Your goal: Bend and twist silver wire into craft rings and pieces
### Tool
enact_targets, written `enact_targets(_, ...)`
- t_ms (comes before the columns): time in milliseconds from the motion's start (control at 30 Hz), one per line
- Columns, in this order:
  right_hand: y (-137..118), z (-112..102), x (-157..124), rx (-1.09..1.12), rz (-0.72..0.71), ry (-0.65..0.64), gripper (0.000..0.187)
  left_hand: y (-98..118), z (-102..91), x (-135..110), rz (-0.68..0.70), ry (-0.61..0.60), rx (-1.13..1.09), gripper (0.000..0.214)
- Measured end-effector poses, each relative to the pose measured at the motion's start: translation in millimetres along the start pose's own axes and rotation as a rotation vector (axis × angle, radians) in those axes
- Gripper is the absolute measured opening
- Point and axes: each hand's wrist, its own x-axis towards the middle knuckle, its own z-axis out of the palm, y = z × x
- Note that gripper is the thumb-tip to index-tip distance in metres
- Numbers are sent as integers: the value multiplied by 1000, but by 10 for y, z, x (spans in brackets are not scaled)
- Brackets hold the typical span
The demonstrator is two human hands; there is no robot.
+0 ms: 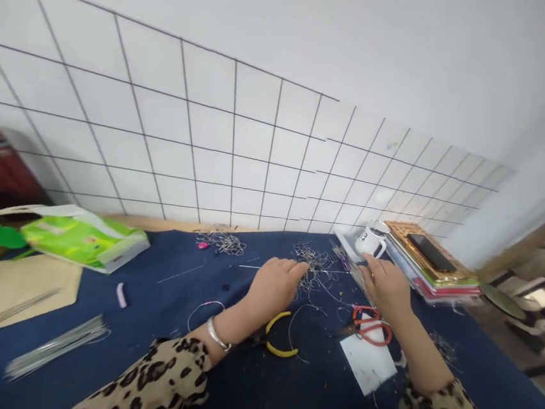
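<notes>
A straight, thin length of wire [333,272] runs level between my two hands above the blue cloth. My left hand [275,288], with a silver bangle at its wrist, is closed on the wire, and one end sticks out past it to the left. Thumb and fingers of my right hand [387,286] pinch the wire near its other end. Behind the wire lies a tangle of wire pieces [314,257]. Below my right hand are orange-handled scissors [371,326] on a white card [369,366]. Pliers with yellow handles [281,352] lie below my left hand.
A bundle of straight wires [56,346], a brown paper envelope [18,289] and a green bag [81,237] lie at left. A white mug [372,240] stands at the back right beside stacked books [432,271] topped by a phone [430,252]. A wire grid [232,123] backs the table.
</notes>
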Motion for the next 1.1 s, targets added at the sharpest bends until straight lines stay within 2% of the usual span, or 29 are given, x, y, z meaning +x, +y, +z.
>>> enact_targets(167,141,125,-107,74,82,-54,29,-144,4,-57,-14,20,48,29)
enact_targets(233,132,113,-111,117,100,-78,27,-209,-9,-113,-26,29,64,28)
enact_targets(300,73,45,-82,174,108,-46,25,-275,-43,-184,-34,26,82,28)
enact_targets(400,-148,-151,15,294,97,89,23,-361,-129,-328,-41,-9,109,27)
enact_targets(467,-387,-308,95,387,50,120,23,-400,-196,-449,-38,-36,115,27)
enact_targets(600,-943,-512,233,487,-168,-9,25,-434,-335,-725,-36,-54,111,29)
enact_targets(733,-1332,-488,289,535,-275,-92,21,-461,-466,-971,-60,-57,96,29)
enact_targets(900,-1525,-409,310,570,-319,-65,17,-530,-559,-1188,-100,-40,97,28)
enact_targets(1100,-1636,-385,360,588,-385,-63,15,-568,-559,-1312,-111,-15,85,27)
